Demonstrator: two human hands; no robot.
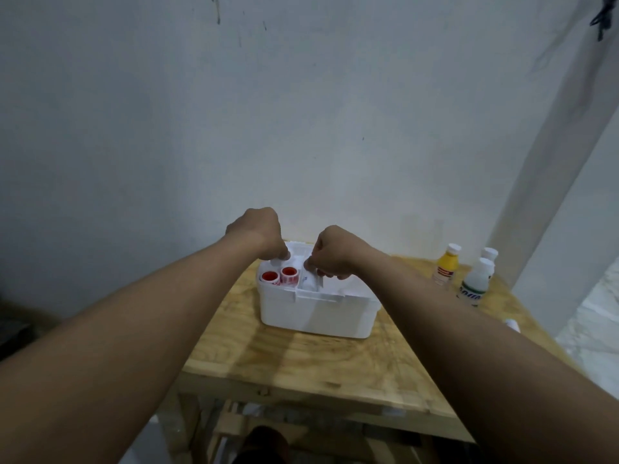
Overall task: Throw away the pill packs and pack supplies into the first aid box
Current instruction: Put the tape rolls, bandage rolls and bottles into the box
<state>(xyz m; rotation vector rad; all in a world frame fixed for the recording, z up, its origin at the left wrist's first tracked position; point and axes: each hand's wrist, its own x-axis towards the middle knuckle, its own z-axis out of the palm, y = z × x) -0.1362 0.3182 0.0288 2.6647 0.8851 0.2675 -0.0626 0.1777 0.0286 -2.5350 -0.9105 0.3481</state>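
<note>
An open white first aid box (318,313) stands on the wooden table (301,356). Two red-and-white tape rolls (279,275) sit in its left compartment. A white packet (310,283) stands in the middle compartment. My left hand (259,234) is curled over the box's back left, fingertips pinched on something white that I cannot make out. My right hand (335,252) is closed over the middle, fingertips pinching the top of the white packet. No pill packs are visible.
At the table's right back stand a yellow bottle (444,264) and two clear white-capped bottles (477,279). A small white object (512,324) lies at the right edge. A wall rises close behind the table. Wooden slats show under the table.
</note>
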